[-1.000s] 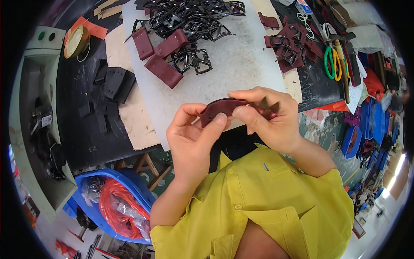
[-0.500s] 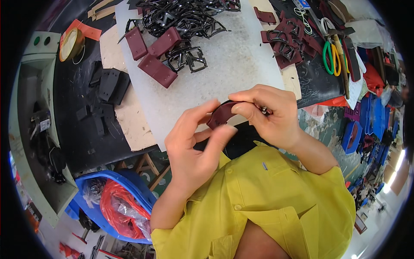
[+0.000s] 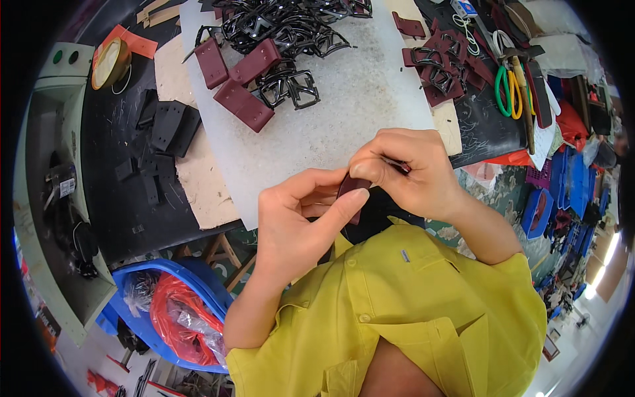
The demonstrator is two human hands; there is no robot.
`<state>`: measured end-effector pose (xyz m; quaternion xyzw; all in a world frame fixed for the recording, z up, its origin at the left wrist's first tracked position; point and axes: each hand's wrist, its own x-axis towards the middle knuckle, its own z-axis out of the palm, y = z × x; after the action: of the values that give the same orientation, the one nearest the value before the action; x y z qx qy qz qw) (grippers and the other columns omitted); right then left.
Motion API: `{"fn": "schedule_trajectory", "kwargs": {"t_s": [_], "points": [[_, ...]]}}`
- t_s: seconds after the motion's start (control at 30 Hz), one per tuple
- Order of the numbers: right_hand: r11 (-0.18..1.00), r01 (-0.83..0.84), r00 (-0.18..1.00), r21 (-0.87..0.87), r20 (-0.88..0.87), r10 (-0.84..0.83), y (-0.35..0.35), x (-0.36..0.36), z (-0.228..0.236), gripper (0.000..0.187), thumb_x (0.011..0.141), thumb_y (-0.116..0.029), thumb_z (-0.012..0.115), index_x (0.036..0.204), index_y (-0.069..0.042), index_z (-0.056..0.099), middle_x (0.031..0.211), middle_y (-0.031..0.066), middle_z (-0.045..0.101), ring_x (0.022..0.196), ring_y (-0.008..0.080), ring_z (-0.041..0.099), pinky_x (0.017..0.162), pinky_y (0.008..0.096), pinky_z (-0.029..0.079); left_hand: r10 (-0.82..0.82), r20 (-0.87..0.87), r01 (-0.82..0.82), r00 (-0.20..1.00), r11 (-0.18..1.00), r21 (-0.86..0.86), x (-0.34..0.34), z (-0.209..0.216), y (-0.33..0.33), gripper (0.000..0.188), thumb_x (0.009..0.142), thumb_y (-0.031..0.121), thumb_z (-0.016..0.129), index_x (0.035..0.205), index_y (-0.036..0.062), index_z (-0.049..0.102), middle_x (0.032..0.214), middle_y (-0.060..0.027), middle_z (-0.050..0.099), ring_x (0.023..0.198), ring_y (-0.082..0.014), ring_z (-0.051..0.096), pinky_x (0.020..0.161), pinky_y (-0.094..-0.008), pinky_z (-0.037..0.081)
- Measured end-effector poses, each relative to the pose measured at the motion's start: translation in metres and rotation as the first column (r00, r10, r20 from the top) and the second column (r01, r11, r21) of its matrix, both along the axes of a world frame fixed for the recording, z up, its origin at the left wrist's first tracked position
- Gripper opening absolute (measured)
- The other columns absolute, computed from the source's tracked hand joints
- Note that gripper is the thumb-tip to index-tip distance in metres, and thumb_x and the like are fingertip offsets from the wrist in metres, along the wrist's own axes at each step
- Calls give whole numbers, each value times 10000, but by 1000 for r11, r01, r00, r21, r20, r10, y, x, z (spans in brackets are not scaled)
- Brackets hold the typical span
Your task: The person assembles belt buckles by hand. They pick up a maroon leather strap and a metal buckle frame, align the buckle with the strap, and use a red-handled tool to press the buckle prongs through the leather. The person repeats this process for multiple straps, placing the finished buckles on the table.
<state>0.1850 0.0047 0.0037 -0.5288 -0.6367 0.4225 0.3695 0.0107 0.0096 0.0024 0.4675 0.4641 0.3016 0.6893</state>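
Observation:
Over the near edge of the white work board (image 3: 331, 126), both hands grip one small maroon leather strap piece (image 3: 352, 186). My left hand (image 3: 297, 215) pinches its lower part between thumb and fingers. At its upper end, my right hand (image 3: 407, 169) closes thumb and forefinger on it. A dark bit, perhaps a buckle, shows inside the right hand, mostly hidden by fingers. Farther back lie maroon leather pieces with small holes (image 3: 244, 106) beside a heap of black metal buckles (image 3: 278, 33). On the right is a pile of maroon straps fitted with buckles (image 3: 440, 66).
Black leather pieces (image 3: 175, 129) lie left of the board, near a round bowl (image 3: 111, 63). Green- and yellow-handled tools (image 3: 509, 92) rest at the right. Below the table's left side stands a blue bin (image 3: 198, 278) holding red and clear plastic bags.
The strap piece has turned from a broad curved view to a narrow, steeper one. My hands have come closer together, and the buckle-like bit in the right hand is more covered.

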Motion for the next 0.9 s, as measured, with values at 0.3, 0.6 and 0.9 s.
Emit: {"fn": "schedule_trajectory", "kwargs": {"t_s": [0.3, 0.6, 0.9], "points": [[965, -62, 962, 254, 273, -10, 4, 10, 11, 324, 784, -177, 672, 1069, -33, 614, 752, 51, 572, 546, 174, 480, 519, 250, 410, 83, 119, -69, 989, 990, -121, -16, -2, 7, 71, 786, -27, 652, 832, -61, 608, 773, -111, 651, 678, -126, 624, 624, -249, 520], [795, -345, 883, 499, 459, 96, 0, 18, 15, 355, 627, -90, 755, 970, -71, 667, 769, 41, 613, 534, 145, 547, 435, 255, 404, 145, 199, -110, 969, 978, -176, -21, 0, 3, 54, 793, -50, 623, 841, -68, 606, 781, -128, 653, 650, -147, 631, 600, -262, 528], [877, -408, 815, 252, 535, 225, 2, 21, 24, 219, 646, -69, 677, 864, -61, 664, 669, 31, 557, 525, 175, 543, 444, 299, 422, 41, -159, -2, 986, 971, 240, -10, 13, -3, 59, 766, -41, 647, 816, -61, 623, 712, -87, 648, 606, -102, 607, 543, -220, 478]]}}
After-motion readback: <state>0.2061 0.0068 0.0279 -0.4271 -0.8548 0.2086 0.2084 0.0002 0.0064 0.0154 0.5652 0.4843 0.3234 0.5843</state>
